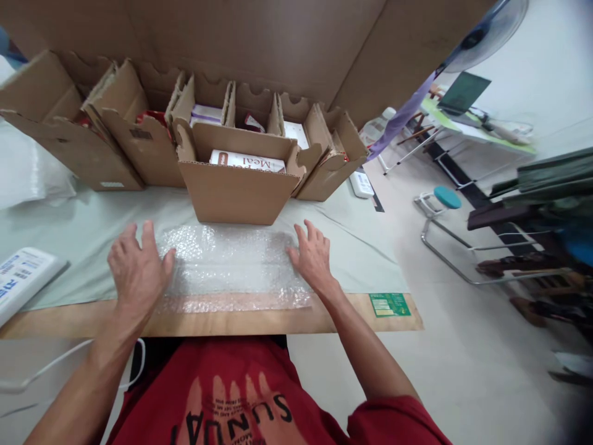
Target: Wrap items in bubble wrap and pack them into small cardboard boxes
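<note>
A clear sheet of bubble wrap (231, 267) lies flat along the front of the table, partly over the wooden edge. At its left end is my left hand (139, 262), fingers apart, thumb by the sheet's side. My right hand (311, 250) is at the opposite end with spread fingers, the thumb near the wrap's edge. Neither hand grips anything that I can see. Just behind the sheet stands a cardboard box (236, 194), open at the top, with a white packet marked "Meal" (248, 161) inside it.
Several open cardboard bins (104, 151) line the back, before a tall cardboard panel (231, 43). A white device (25, 275) is at the left, near more plastic wrap (32, 167). Another white device (361, 184) and a plastic bottle (377, 130) are at the right. A green label (390, 305) marks the table's edge.
</note>
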Tool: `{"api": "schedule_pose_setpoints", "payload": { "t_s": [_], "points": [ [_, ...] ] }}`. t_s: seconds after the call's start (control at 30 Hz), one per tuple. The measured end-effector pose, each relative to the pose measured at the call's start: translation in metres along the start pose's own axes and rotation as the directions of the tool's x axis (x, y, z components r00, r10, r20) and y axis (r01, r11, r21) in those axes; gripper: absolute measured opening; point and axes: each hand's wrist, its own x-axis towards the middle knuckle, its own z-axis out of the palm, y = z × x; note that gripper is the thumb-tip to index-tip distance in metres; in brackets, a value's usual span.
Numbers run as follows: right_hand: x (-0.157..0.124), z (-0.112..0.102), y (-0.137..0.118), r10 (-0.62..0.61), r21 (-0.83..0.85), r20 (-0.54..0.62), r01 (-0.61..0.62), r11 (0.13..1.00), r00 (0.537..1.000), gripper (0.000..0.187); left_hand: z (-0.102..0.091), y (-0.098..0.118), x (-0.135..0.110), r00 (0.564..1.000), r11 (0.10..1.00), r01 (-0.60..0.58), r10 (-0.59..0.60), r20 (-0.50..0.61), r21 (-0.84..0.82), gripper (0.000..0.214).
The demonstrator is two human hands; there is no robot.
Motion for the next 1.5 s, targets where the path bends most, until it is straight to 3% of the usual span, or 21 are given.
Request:
{"api": "schedule_pose_setpoints", "payload": {
  "t_s": [0.1,0.17,0.23,0.3,0.37,0.47,0.53,0.63,0.73,0.8,0.9,0.93,1.0,1.07,1.13,1.23,1.33,1.4,1.5],
  "points": [
    [-0.012,0.007,-0.038,-0.131,0.089,-0.033,0.133,0.987,0.991,0.061,0.025,0.026,-0.016,0.964,0.957,-0.267,0.263,-0.047,-0.113,0.065],
    [-0.017,0.017,-0.065,-0.288,0.168,0.029,0.279,0.945,0.957,0.064,0.041,0.041,-0.026,0.904,0.9,-0.415,0.424,0.054,-0.132,0.06],
    [-0.018,0.029,-0.078,-0.39,0.223,0.108,0.36,0.906,0.914,0.065,0.05,0.045,-0.031,0.857,0.873,-0.478,0.488,0.164,-0.096,0.059],
    [-0.018,0.037,-0.067,-0.382,0.223,0.159,0.344,0.912,0.91,0.067,0.051,0.038,-0.031,0.854,0.879,-0.475,0.469,0.226,-0.031,0.063],
    [-0.022,0.038,-0.039,-0.276,0.178,0.176,0.245,0.953,0.945,0.068,0.045,0.024,-0.028,0.883,0.907,-0.421,0.404,0.24,0.019,0.067],
    [-0.03,0.031,-0.002,-0.071,0.1,0.15,0.056,0.993,0.986,0.064,0.036,0.007,-0.025,0.942,0.955,-0.293,0.28,0.186,0.049,0.07],
    [-0.032,0.026,-0.001,-0.035,0.085,0.105,0.026,0.996,0.994,0.063,0.034,0.007,-0.024,0.958,0.966,-0.257,0.252,0.135,0.021,0.07],
    [-0.027,0.028,-0.029,-0.174,0.126,0.093,0.162,0.979,0.98,0.066,0.038,0.018,-0.021,0.927,0.944,-0.331,0.328,0.181,-0.019,0.066],
    [-0.019,0.031,-0.042,-0.285,0.177,0.171,0.255,0.951,0.943,0.065,0.04,0.024,-0.017,0.882,0.918,-0.396,0.379,0.28,0.005,0.062],
    [-0.022,0.026,-0.026,-0.211,0.165,0.19,0.181,0.97,0.959,0.06,0.038,0.018,-0.016,0.885,0.919,-0.393,0.372,0.281,0.022,0.062],
    [-0.047,0.005,0.018,-0.104,0.163,0.13,0.082,0.983,0.986,0.054,0.03,0.002,-0.023,0.885,0.911,-0.413,0.402,0.236,-0.004,0.064],
    [-0.06,-0.004,0.031,-0.147,0.193,0.118,0.123,0.973,0.982,0.054,0.028,-0.002,-0.027,0.865,0.892,-0.45,0.445,0.234,-0.034,0.066],
    [-0.086,-0.019,0.043,-0.315,0.269,0.118,0.275,0.923,0.942,0.059,0.024,-0.007,-0.038,0.781,0.824,-0.554,0.564,0.269,-0.117,0.072],
    [-0.106,-0.023,0.039,-0.462,0.304,0.123,0.41,0.86,0.878,0.058,0.021,-0.006,-0.05,0.681,0.75,-0.636,0.656,0.326,-0.182,0.077],
    [-0.115,-0.015,0.027,-0.518,0.293,0.099,0.473,0.831,0.85,0.046,0.021,-0.002,-0.057,0.63,0.718,-0.669,0.684,0.367,-0.19,0.077],
    [-0.109,-0.002,0.015,-0.479,0.312,-0.02,0.46,0.831,0.878,0.039,0.018,-0.001,-0.059,0.631,0.718,-0.677,0.679,0.376,-0.161,0.071],
    [-0.093,-0.006,0.016,-0.308,0.444,-0.123,0.33,0.833,0.943,0.031,0.011,-0.019,-0.049,0.639,0.721,-0.676,0.677,0.364,-0.153,0.063],
    [-0.082,-0.017,0.022,-0.15,0.593,-0.078,0.166,0.788,0.986,0.025,0.003,-0.037,-0.038,0.683,0.763,-0.627,0.635,0.361,-0.157,0.056],
    [-0.067,-0.027,0.032,0.003,0.805,0.111,-0.091,0.587,0.994,0.028,-0.015,-0.054,-0.019,0.802,0.902,-0.396,0.43,0.415,-0.17,0.047]
  ]
}}
